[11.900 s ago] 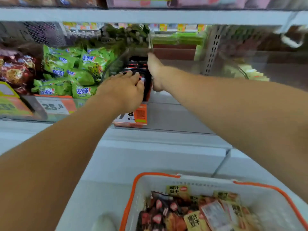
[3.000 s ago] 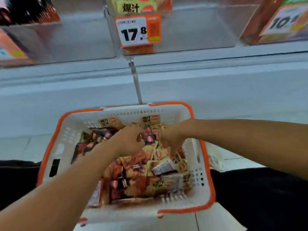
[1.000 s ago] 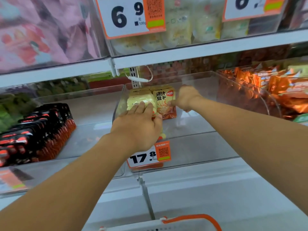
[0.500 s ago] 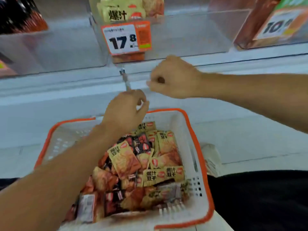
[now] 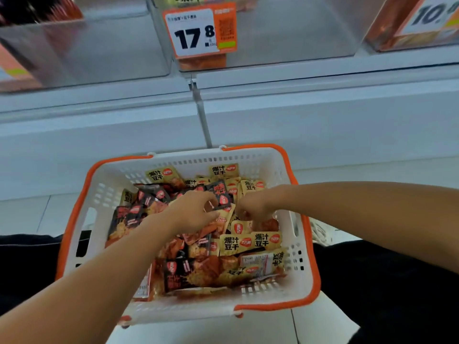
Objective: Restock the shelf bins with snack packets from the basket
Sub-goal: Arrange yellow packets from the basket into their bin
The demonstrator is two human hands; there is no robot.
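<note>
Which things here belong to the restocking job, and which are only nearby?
For the job:
- basket, white with orange rim
- snack packets piled in it
- clear bin with the 17.8 price tag
- left hand and right hand, both down among the packets

Only nearby:
- bin on the left with dark packets
- bin on the right with orange packets

**Person: visible body and clothing**

Two forearms, bare from the frame edges to the wrists; no sleeves, watch, rings or bands in view. Left hand, centre of frame: uncovered, no glove. Right hand, just right of centre: uncovered, no glove. Dark black garment at lower right and lower left edges, plain, unmarked.
</note>
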